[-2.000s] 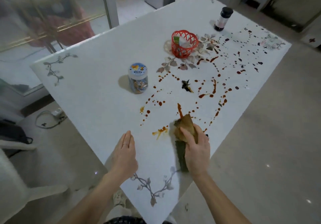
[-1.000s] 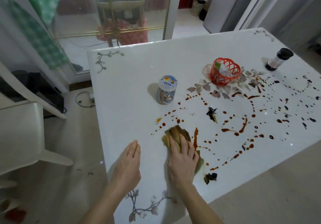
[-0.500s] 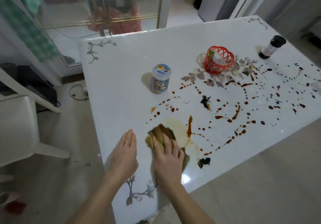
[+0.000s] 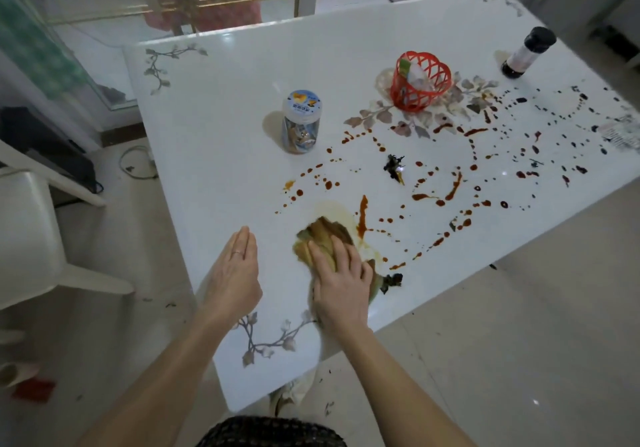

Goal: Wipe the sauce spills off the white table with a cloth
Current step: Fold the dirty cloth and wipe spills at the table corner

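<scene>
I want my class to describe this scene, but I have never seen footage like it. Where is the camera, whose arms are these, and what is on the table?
There is no machine: a person wears a wide-angle camera on the head, so the picture looks down along their own arms. The right hand presses a stained cloth onto the white table with straight fingers. The left hand is open beside it and holds nothing. Red-brown sauce spills dot the surface. Also standing there: a lidded jar, a red basket and a dark-capped bottle.
</scene>
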`<move>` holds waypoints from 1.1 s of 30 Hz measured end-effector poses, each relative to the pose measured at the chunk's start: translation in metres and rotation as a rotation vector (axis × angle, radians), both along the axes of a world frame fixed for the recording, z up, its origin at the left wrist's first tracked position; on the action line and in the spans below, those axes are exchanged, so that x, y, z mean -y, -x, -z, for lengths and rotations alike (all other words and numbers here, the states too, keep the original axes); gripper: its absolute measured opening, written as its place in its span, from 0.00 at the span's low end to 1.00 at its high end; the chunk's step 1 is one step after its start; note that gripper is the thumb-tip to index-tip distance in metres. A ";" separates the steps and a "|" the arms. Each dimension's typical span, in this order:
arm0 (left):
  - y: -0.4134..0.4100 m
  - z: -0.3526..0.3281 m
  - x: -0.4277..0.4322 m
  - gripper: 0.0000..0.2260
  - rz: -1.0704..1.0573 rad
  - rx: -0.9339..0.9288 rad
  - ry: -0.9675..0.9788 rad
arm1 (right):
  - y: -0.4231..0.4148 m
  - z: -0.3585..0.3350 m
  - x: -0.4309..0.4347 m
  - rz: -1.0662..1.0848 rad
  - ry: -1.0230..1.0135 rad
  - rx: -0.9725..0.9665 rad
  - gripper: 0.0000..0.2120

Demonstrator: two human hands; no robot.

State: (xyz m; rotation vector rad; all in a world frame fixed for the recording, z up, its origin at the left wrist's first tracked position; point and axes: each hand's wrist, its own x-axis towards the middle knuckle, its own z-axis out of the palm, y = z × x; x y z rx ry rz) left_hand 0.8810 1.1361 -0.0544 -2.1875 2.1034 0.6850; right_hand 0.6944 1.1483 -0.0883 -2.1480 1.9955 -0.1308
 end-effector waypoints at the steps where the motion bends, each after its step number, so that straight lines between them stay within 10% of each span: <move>1: 0.000 0.000 0.000 0.33 0.006 0.003 -0.001 | 0.002 -0.001 0.008 0.058 0.020 0.003 0.25; 33: 0.000 0.002 0.000 0.34 -0.039 -0.036 -0.043 | 0.001 0.003 0.019 -0.137 0.117 -0.008 0.21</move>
